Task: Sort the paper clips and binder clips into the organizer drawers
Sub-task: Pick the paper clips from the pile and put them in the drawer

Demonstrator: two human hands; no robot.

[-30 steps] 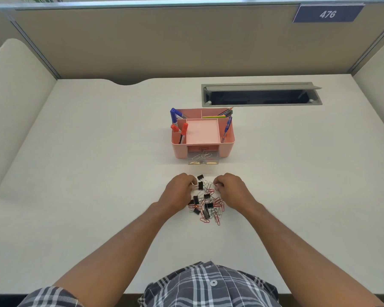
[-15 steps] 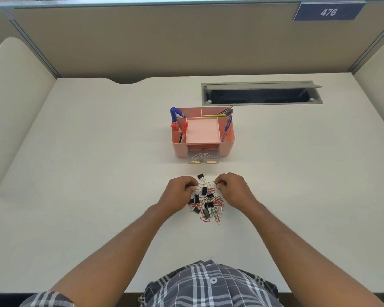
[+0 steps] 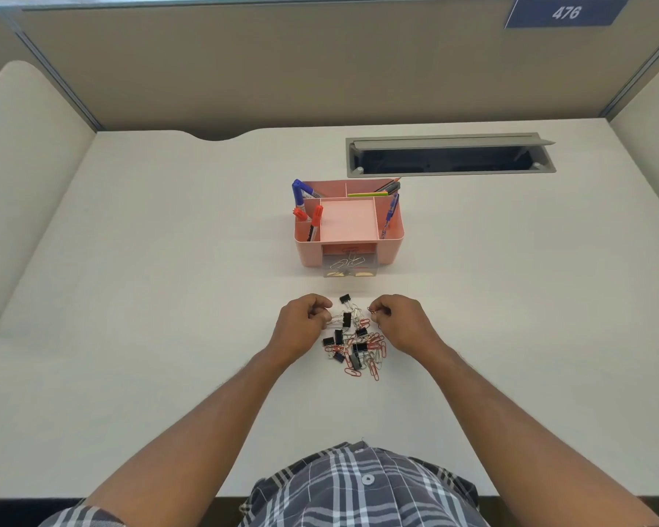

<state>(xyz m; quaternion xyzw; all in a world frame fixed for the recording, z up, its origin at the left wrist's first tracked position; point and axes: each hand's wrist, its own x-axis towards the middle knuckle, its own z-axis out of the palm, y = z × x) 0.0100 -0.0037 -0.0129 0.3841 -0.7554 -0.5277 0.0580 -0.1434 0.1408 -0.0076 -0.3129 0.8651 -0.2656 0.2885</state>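
Note:
A mixed pile of clips (image 3: 358,346) lies on the white desk: red and silver paper clips with several black binder clips. One binder clip (image 3: 345,298) sits apart at the pile's far edge. My left hand (image 3: 301,327) is curled at the pile's left side, pinching a silver paper clip (image 3: 336,318). My right hand (image 3: 404,324) is curled at the right side and pinches a red paper clip (image 3: 372,310). Behind the pile stands the pink organizer (image 3: 390,245), its clear drawer (image 3: 350,266) pulled out with a few silver paper clips inside.
Markers and pens stand in the organizer's side compartments (image 3: 307,218). A grey cable slot (image 3: 449,155) is open in the desk at the back right. Beige partition walls enclose the desk on three sides.
Both hands have lifted slightly and drawn apart at the pile's far edge, each now pinching a paper clip. The pile and organizer have stayed put.

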